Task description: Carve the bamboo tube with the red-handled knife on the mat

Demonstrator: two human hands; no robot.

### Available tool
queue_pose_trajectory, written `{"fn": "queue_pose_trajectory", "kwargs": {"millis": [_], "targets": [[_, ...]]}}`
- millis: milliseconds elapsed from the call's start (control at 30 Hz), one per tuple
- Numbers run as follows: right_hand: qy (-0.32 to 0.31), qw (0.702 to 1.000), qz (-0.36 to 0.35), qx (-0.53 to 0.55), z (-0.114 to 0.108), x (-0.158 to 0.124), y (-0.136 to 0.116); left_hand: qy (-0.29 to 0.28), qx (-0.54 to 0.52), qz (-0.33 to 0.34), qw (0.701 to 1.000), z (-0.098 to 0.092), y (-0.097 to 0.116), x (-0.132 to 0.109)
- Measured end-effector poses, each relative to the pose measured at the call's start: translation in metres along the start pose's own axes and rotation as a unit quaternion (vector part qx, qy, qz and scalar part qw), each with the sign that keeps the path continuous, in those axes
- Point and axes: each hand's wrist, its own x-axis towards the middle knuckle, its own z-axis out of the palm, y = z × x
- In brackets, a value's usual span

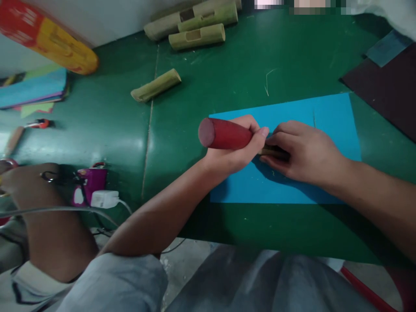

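Note:
My left hand [238, 149] is wrapped round a thick red cylindrical handle [229, 134]; its flat end points left, and the tool's working end is hidden by my fingers. Close beside it, my right hand [303, 149] pinches a small bamboo piece [274, 151], mostly covered by the fingers. The two hands meet at this piece, though I cannot tell exactly where the tool touches it. Beneath both lies a blue sheet [334, 117] on the green table [182, 173]. A few tiny shavings are scattered on the sheet.
One cut bamboo tube [156, 86] lies left of the sheet, and several notched bamboo tubes [198, 37] lie by the wall. A red-yellow bottle [65, 45], coloured papers [32, 89], a purple box [89, 186] and a white charger [104, 199] are at left. Another person's arm [52, 216] rests nearby.

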Motion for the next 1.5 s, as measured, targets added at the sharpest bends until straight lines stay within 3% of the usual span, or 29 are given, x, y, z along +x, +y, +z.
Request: {"fn": "queue_pose_trajectory", "kwargs": {"millis": [167,600,767,1000,1133,1300,1400,1500], "targets": [[0.017,0.999,-0.023,-0.044,0.001,-0.003,-0.003,0.002,-0.015,-0.006,1.000,0.000,-0.009,-0.001],[0.027,0.996,-0.045,-0.067,0.004,-0.005,-0.003,0.029,-0.019,0.084,0.996,0.003,-0.024,-0.004],[0.033,0.996,-0.038,-0.068,0.004,-0.005,-0.003,0.029,-0.036,0.053,0.998,0.005,-0.020,-0.003],[0.023,0.997,-0.068,-0.038,0.006,-0.004,0.001,-0.026,-0.009,0.018,0.999,0.000,-0.010,0.004],[0.030,0.996,-0.072,-0.038,0.007,-0.004,-0.001,-0.045,-0.049,0.000,0.998,-0.002,-0.008,0.004],[0.045,0.996,-0.063,-0.040,0.008,-0.005,-0.002,-0.015,-0.102,-0.065,0.993,0.000,-0.009,0.002],[0.050,0.996,-0.063,-0.037,0.008,-0.005,-0.001,0.027,-0.101,-0.036,0.994,0.005,-0.014,0.001],[0.034,0.998,-0.045,-0.032,0.006,-0.005,-0.001,0.016,-0.074,-0.003,0.997,0.007,-0.020,0.000]]}}
